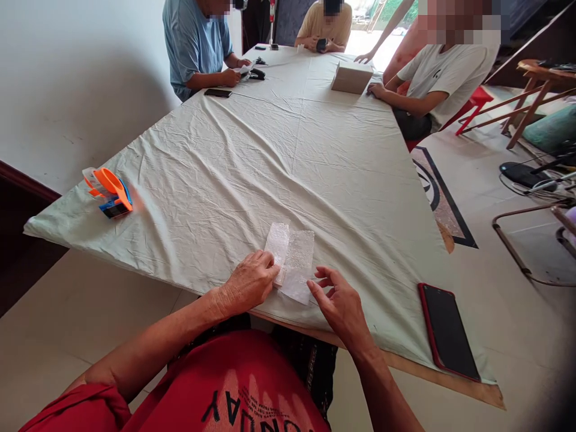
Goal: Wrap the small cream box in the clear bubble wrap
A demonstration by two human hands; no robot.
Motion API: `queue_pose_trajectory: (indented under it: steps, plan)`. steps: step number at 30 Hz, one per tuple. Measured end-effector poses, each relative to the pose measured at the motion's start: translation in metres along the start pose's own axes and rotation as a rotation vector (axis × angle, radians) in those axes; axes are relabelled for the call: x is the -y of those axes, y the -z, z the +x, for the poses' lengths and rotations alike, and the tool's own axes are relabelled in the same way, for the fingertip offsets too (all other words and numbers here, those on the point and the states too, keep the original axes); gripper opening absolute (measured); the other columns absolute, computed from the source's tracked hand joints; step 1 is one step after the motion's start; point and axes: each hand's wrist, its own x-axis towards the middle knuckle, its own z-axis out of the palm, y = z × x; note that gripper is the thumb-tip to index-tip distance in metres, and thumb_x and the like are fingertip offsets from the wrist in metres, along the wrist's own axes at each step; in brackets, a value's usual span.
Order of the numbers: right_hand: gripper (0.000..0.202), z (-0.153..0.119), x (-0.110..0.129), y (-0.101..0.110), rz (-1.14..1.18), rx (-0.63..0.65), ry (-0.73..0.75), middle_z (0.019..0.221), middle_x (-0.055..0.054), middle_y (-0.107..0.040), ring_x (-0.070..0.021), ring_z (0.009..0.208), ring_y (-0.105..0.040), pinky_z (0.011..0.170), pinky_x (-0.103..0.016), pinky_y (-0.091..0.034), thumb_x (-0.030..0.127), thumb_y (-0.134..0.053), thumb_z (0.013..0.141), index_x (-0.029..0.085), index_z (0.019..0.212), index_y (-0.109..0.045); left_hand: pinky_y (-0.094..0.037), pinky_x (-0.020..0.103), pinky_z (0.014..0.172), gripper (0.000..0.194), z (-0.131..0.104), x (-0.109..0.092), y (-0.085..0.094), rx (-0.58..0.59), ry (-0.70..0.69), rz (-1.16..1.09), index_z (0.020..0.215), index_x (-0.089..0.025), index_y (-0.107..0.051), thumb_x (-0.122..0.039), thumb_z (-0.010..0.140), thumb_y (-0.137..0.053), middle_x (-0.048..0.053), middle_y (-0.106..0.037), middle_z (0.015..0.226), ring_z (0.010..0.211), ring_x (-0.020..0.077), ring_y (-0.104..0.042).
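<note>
A translucent white wrapping sheet (300, 251), like thin plastic or foam, lies on the cloth near the table's front edge. Its left part is folded into a narrow strip. My left hand (254, 281) has its fingers curled on the lower end of that strip, pressing or pinching it. At the sheet's lower right corner is my right hand (339, 303), its fingers apart and the thumb beside the edge; nothing is held in it.
An orange and blue tape dispenser (112, 192) stands at the left. A red-cased phone (449, 330) lies at the right edge. Farther back are a cardboard box (351, 78), a dark phone (218, 93) and several people around the cloth-covered table (252, 162).
</note>
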Motion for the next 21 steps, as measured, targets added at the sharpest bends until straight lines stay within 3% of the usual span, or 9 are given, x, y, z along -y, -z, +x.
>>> queue_pose_trajectory:
  steps: [5, 11, 17, 21]
  plan:
    - [0.044, 0.000, -0.005, -0.006, 0.029, 0.100, -0.211, 0.087, -0.006, -0.073, -0.0201, 0.065, -0.066, 0.063, -0.033, -0.048, 0.052, -0.059, 0.083, 0.018, 0.110, -0.064, -0.047, 0.043, 0.100, 0.025, 0.001, 0.009, -0.005, -0.015, -0.118, -0.022, 0.107, -0.016, -0.060, -0.005, 0.086, -0.051, 0.014, -0.058, 0.122, 0.113, 0.0276, -0.053]
    - [0.068, 0.000, 0.006, -0.025, 0.006, 0.036, -0.274, 0.077, -0.004, -0.068, -0.0215, 0.064, -0.063, 0.063, -0.033, -0.045, 0.059, -0.061, 0.077, 0.010, 0.124, -0.059, -0.047, 0.039, 0.097, 0.023, 0.008, 0.015, -0.002, 0.036, -0.221, 0.009, 0.105, -0.016, -0.060, -0.006, 0.086, -0.051, 0.011, -0.061, 0.109, 0.106, 0.0257, -0.054]
    - [0.060, 0.004, 0.014, -0.044, 0.078, -0.060, -0.201, 0.064, 0.003, -0.059, -0.0185, 0.058, -0.057, 0.060, -0.030, -0.042, 0.040, -0.058, 0.077, 0.010, 0.128, -0.055, -0.049, 0.038, 0.092, 0.018, 0.008, 0.011, -0.001, 0.051, -0.171, -0.012, 0.096, -0.017, -0.061, -0.006, 0.086, -0.050, 0.011, -0.061, 0.105, 0.102, 0.0259, -0.055]
    - [0.055, 0.008, 0.023, -0.047, 0.150, -0.097, -0.174, 0.061, 0.005, -0.055, -0.0170, 0.057, -0.054, 0.060, -0.028, -0.043, 0.034, -0.056, 0.077, 0.011, 0.127, -0.056, -0.049, 0.039, 0.091, 0.017, 0.006, 0.004, 0.000, 0.055, -0.121, 0.019, 0.100, -0.016, -0.062, -0.008, 0.087, -0.053, 0.012, -0.062, 0.106, 0.101, 0.0263, -0.056]
